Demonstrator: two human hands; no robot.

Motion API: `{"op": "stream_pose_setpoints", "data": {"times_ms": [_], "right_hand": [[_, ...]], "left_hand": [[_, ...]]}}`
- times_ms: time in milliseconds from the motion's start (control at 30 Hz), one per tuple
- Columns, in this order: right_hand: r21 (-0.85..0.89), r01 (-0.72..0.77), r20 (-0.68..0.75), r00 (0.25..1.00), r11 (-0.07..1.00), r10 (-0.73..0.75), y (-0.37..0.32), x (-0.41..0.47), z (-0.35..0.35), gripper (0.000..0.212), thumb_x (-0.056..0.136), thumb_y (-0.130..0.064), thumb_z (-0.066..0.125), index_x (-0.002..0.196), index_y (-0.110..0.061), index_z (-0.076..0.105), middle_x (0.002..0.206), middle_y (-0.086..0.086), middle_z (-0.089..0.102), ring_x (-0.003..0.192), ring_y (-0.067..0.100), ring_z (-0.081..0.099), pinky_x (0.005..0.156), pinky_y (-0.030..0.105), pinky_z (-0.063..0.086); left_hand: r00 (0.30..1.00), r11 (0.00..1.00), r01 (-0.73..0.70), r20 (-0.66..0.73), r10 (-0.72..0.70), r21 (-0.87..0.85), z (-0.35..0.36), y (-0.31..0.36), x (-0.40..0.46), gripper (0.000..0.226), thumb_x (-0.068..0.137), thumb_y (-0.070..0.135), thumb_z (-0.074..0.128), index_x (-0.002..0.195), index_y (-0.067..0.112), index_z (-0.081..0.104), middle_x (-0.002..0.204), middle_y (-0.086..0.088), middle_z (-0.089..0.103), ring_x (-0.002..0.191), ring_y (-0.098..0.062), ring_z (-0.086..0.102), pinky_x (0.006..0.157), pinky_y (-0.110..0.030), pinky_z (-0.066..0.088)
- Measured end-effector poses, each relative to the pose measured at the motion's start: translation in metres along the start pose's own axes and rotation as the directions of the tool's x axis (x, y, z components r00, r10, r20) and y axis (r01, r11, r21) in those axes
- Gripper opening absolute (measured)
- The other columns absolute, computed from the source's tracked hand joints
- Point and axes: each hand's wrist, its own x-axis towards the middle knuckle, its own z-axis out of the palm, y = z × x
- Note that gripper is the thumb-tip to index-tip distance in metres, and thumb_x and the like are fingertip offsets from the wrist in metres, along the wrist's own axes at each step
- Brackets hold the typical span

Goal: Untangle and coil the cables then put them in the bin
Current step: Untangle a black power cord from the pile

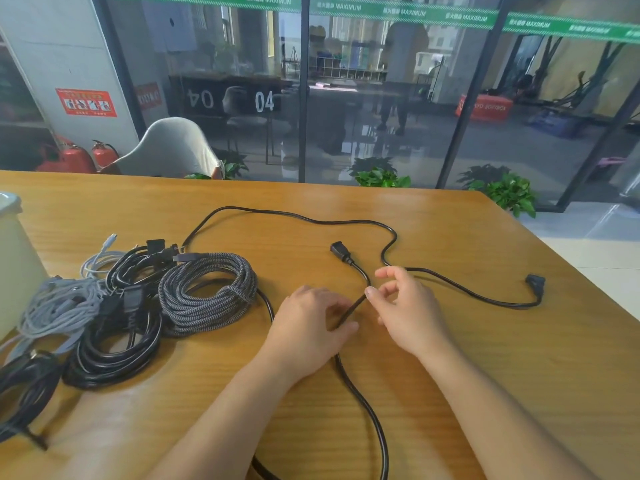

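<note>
Black cable: thin power cord (346, 221), 1 socket end (340, 251) and 1 angled plug (535, 280), sprawled loose over the wood table (485, 358).
Left hand: left hand (308, 327) lies on the cord – thumb and fingers curled round it near the table's middle.
Right hand: right hand (405, 306) just beside it – fingertips pinch the same cord, other fingers loosely bent.
Cord path: passes under the left palm, runs toward the near edge.
Left side: braided grey coil (207, 292), black bundles (114, 344), pale grey cables (55, 306), tangled together.
Bin: cream bin (14, 268) at far left edge, partly cut off.
</note>
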Motion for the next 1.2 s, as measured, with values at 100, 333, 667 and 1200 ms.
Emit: {"op": "stream_pose_setpoints", "data": {"times_ms": [100,333,667,1200], "right_hand": [[-0.135,0.029,-0.002,1.0,0.99,-0.03,0.001,0.0,-0.002,0.019,0.1,-0.045,0.06,0.109,-0.031,0.068,0.088,-0.017,0.068,0.077,0.001,0.064,0.063,0.024,0.05],[0.035,-0.03,0.071,0.997,0.999,0.028,-0.002,0.0,-0.003,0.027,0.103,-0.049,0.053,0.093,-0.031,0.071,0.077,-0.017,0.076,0.066,0.004,0.069,0.069,0.031,0.058],[0.71,-0.15,0.14,0.988,0.688,0.07,-0.011,-0.004,-0.01,0.021,0.105,-0.027,0.059,0.109,-0.011,0.074,0.101,0.003,0.08,0.093,0.018,0.074,0.077,0.033,0.057],[0.619,0.189,0.361,0.793,0.762,-0.491,-0.029,-0.03,0.004,0.016,0.108,-0.013,0.051,0.104,-0.004,0.064,0.081,0.005,0.064,0.075,0.023,0.069,0.072,0.021,0.052]], "left_hand": [[0.998,0.998,-0.028,-0.051,0.031,0.059,0.002,0.001,0.0,0.026,0.095,0.035,0.067,0.12,0.032,0.074,0.108,0.016,0.07,0.106,-0.011,0.056,0.095,-0.035,0.05],[0.988,0.928,0.103,-0.074,-0.138,-0.359,-0.002,0.003,0.002,0.018,0.096,0.024,0.069,0.108,0.035,0.077,0.086,0.014,0.069,0.064,0.003,0.055,0.063,-0.012,0.045],[0.994,0.822,0.071,-0.027,-0.104,-0.564,-0.004,0.005,0.003,0.024,0.092,0.013,0.075,0.107,0.031,0.074,0.094,0.013,0.076,0.09,-0.006,0.069,0.08,-0.021,0.054],[0.973,0.277,0.151,0.092,-0.214,-0.949,-0.029,0.015,0.008,0.073,0.108,0.056,0.015,0.128,0.01,0.068,0.123,-0.008,0.075,0.12,-0.021,0.068,0.106,-0.048,0.049]]}}
